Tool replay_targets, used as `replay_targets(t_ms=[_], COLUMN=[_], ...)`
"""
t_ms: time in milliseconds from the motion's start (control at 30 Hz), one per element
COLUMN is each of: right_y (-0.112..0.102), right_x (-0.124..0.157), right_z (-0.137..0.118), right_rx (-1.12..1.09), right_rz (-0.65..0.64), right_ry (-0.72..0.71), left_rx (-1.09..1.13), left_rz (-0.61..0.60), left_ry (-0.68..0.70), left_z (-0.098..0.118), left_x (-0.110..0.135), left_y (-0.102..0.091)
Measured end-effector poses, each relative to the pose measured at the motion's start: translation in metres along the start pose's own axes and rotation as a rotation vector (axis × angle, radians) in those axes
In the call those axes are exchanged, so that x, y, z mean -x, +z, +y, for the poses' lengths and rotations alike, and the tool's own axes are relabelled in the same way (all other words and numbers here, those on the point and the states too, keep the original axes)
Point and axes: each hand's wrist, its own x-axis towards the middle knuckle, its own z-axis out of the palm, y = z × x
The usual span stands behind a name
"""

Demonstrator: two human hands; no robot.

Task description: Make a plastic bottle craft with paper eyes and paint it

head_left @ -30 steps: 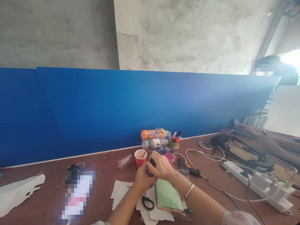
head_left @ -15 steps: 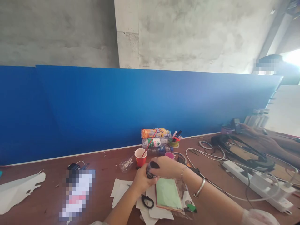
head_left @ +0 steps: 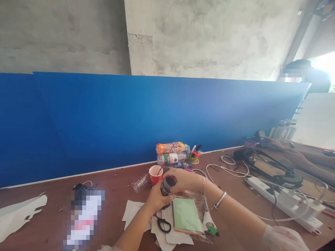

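Note:
A small dark round jar with a black top is between my two hands, above the papers. My left hand wraps round its side from the left. The fingers of my right hand curl over the jar's top from the right, hiding part of it. Just behind stands a red paper cup with a red straw. Below the hands lie black-handled scissors on white paper pieces, beside a pale green pad of paper in clear plastic.
Stacked plastic bottles lie against the blue partition. A clear bottle lies left of the cup. A power strip and white cables are at right, near another person's arms. A blurred-out bright object lies left.
My right hand's fingers have shifted on the jar's top, so more of the jar shows. My left hand keeps its hold. The whole view has moved slightly.

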Motion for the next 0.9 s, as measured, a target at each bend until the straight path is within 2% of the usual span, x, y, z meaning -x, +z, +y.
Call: replay_targets(t_ms=[67,200,433,567,733,900], right_y=[-0.003,0.001,0.012,0.021,0.049,0.077], right_x=[0.000,-0.003,-0.004,0.000,-0.008,-0.021], right_z=[0.008,0.020,0.039,0.067,0.090,0.083], right_rx=[-0.124,-0.293,-0.463,-0.627,-0.558,-0.379], right_rz=[-0.032,-0.074,0.037,0.240,0.395,0.489], right_ry=[-0.129,-0.183,-0.021,0.133,0.265,0.350], left_rx=[0.043,0.087,0.089,0.057,0.003,-0.090], left_rz=[-0.050,-0.062,0.039,0.101,0.082,0.091], left_ry=[-0.019,-0.053,-0.054,-0.067,-0.066,-0.094], left_z=[-0.002,-0.005,-0.010,-0.011,-0.010,-0.017], left_x=[-0.003,-0.005,-0.002,-0.004,-0.007,0.000], left_y=[-0.003,-0.005,0.005,0.007,0.007,0.001])
